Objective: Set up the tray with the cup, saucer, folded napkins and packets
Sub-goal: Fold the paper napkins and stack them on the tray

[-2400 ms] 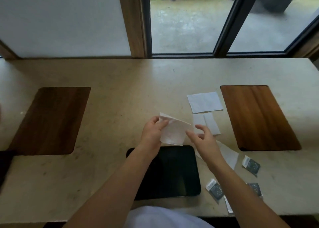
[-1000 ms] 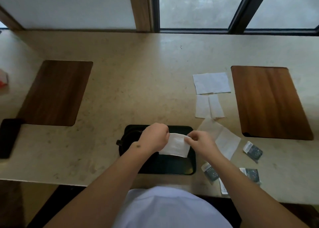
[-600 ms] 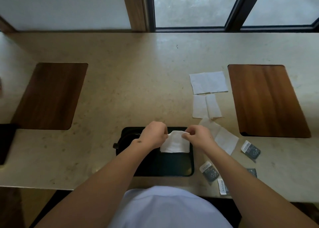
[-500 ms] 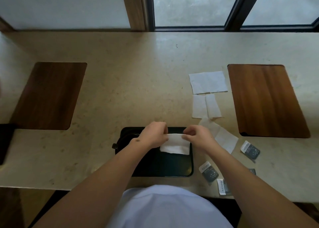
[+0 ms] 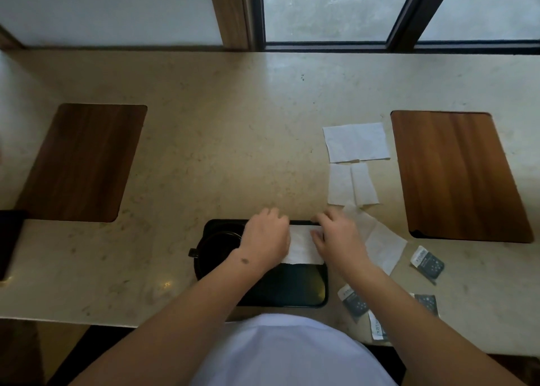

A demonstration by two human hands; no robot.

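Observation:
A black tray (image 5: 295,287) lies at the counter's near edge. A dark cup on a saucer (image 5: 217,246) sits in its left part, half hidden by my left wrist. A white folded napkin (image 5: 302,245) lies flat on the tray's far right part. My left hand (image 5: 267,236) presses its left edge and my right hand (image 5: 336,238) presses its right edge, fingers bent down on it. To the right lie an unfolded napkin (image 5: 380,242), two folded napkins (image 5: 352,188), a larger napkin (image 5: 356,141) and dark packets (image 5: 426,264), (image 5: 353,302).
Two inlaid wooden panels (image 5: 83,162), (image 5: 455,175) sit left and right in the beige stone counter. A dark flat object (image 5: 8,242) lies at the left edge. A window frame (image 5: 257,14) runs along the counter's far side.
Both hands lowered the napkin from the air onto the tray, folding it smaller. It now lies flat under my fingers. The camera tilted down towards the tray.

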